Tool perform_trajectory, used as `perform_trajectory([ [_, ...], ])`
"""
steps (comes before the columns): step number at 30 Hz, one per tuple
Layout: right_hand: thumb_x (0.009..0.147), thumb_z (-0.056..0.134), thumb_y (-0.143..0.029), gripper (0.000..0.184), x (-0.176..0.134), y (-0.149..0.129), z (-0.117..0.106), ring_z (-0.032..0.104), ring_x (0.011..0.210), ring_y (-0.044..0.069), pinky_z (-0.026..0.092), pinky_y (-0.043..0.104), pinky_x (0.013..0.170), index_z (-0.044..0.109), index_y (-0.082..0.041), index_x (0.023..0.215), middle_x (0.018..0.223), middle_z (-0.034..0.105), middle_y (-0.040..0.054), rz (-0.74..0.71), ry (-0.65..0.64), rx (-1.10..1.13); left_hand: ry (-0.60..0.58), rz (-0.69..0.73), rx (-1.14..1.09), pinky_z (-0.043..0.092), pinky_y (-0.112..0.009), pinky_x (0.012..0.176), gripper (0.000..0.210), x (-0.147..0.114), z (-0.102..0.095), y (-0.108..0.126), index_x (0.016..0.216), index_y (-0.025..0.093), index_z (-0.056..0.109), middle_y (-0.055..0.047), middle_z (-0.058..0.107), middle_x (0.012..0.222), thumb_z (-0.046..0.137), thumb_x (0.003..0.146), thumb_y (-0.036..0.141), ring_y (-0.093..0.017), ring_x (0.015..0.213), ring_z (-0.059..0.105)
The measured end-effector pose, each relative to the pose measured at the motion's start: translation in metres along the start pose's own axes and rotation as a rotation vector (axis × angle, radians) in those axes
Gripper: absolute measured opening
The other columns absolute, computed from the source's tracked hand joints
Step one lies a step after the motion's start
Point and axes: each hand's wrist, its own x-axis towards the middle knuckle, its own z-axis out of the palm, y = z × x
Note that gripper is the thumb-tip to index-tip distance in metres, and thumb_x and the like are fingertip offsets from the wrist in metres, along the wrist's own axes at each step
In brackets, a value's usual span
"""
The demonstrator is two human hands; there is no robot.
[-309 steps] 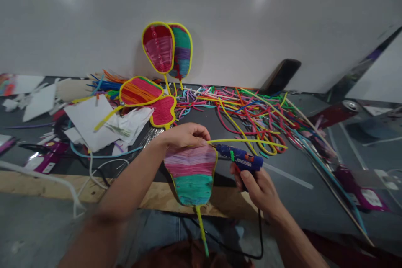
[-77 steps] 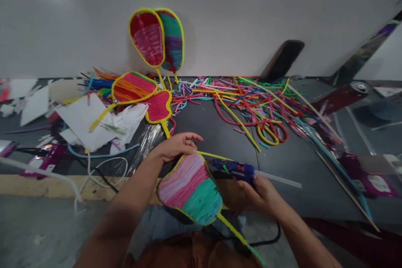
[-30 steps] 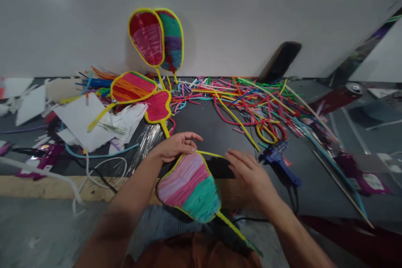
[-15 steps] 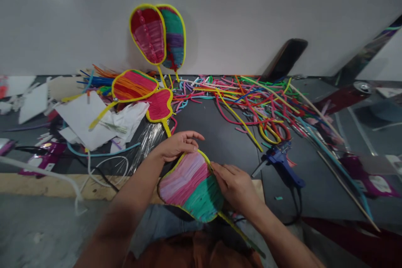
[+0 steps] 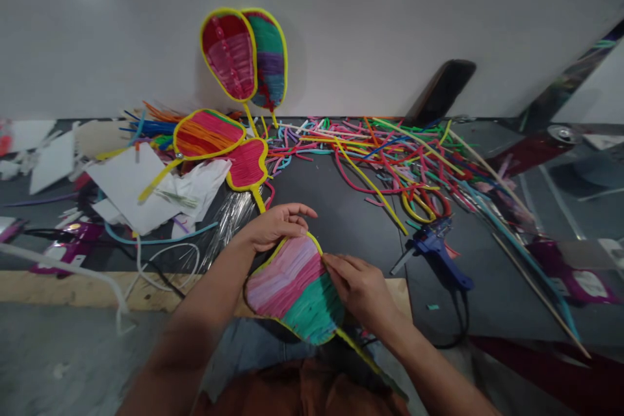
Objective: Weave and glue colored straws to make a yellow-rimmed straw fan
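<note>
Your left hand [image 5: 279, 227] pinches the striped paddle [image 5: 297, 279], likely to steady it; your right hand [image 5: 364, 287] pinches its yellow edging [image 5: 316, 242], perhaps pressing it snug; glue gun [image 5: 433, 244] lies aside.

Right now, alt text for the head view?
A person's left hand and right hand hold the edge of a yellow-rimmed, pink-and-green striped paddle at a dark table. A blue glue gun lies to its right; behind are colored pipe cleaners and two upright paddles before a pale wall.
</note>
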Motion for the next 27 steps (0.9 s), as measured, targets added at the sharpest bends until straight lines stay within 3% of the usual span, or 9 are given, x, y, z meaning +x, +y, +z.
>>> perform_trajectory([
  [4,0.092,0.05,-0.017,0.023,0.003,0.0,-0.001,0.069,0.085,0.016,0.052,0.026,0.077,0.068,-0.022,0.104,0.098,0.074,0.0047,0.12,-0.015,0.256,-0.008,0.001,-0.008,0.037,-0.016,0.051,0.042,-0.002,0.002,0.002,0.103,0.014,0.062,0.002,0.062,0.071,0.074,0.063,0.012,-0.005,0.055,0.052],
  [11,0.08,0.063,-0.026,0.008,0.016,-0.002,-0.004,0.061,0.067,0.013,0.046,0.025,0.063,0.067,-0.019,0.08,0.073,0.068,-0.0002,0.552,-0.1,0.699,-0.021,0.02,-0.017,0.037,-0.015,0.05,0.041,-0.007,0.004,0.006,0.1,0.014,0.064,0.002,0.062,0.073,0.074,0.061,0.013,-0.005,0.055,0.052],
  [16,0.071,0.075,-0.035,0.031,0.02,-0.005,-0.004,0.061,0.069,0.014,0.047,0.027,0.067,0.065,-0.018,0.095,0.076,0.066,-0.0003,0.731,-0.217,1.182,-0.043,0.048,0.008,0.037,-0.016,0.051,0.042,-0.011,0.002,0.007,0.101,0.015,0.064,0.001,0.061,0.075,0.075,0.061,0.015,-0.006,0.057,0.052],
  [19,0.069,0.077,-0.039,0.031,0.021,-0.009,-0.004,0.058,0.063,0.012,0.045,0.026,0.063,0.067,-0.015,0.085,0.071,0.065,-0.0001,0.766,-0.289,1.245,-0.065,0.065,0.017,0.038,-0.017,0.053,0.042,-0.011,0.0,0.009,0.101,0.015,0.064,0.001,0.061,0.076,0.076,0.061,0.016,-0.007,0.059,0.053],
  [24,0.066,0.079,-0.039,0.029,0.021,-0.011,-0.001,0.051,0.056,0.008,0.039,0.022,0.056,0.066,-0.016,0.077,0.064,0.061,-0.0032,0.779,-0.24,1.174,-0.12,0.084,0.107,0.036,-0.018,0.054,0.044,-0.015,-0.002,0.013,0.106,0.016,0.063,0.001,0.059,0.078,0.076,0.065,0.021,-0.007,0.06,0.05],
  [27,0.067,0.078,-0.039,0.028,0.02,-0.012,0.001,0.051,0.057,0.009,0.04,0.023,0.057,0.066,-0.016,0.077,0.065,0.061,-0.0029,0.763,-0.235,1.148,-0.143,0.09,0.192,0.035,-0.018,0.055,0.042,-0.018,-0.001,0.017,0.112,0.017,0.061,0.0,0.058,0.08,0.072,0.074,0.033,-0.006,0.06,0.048],
])
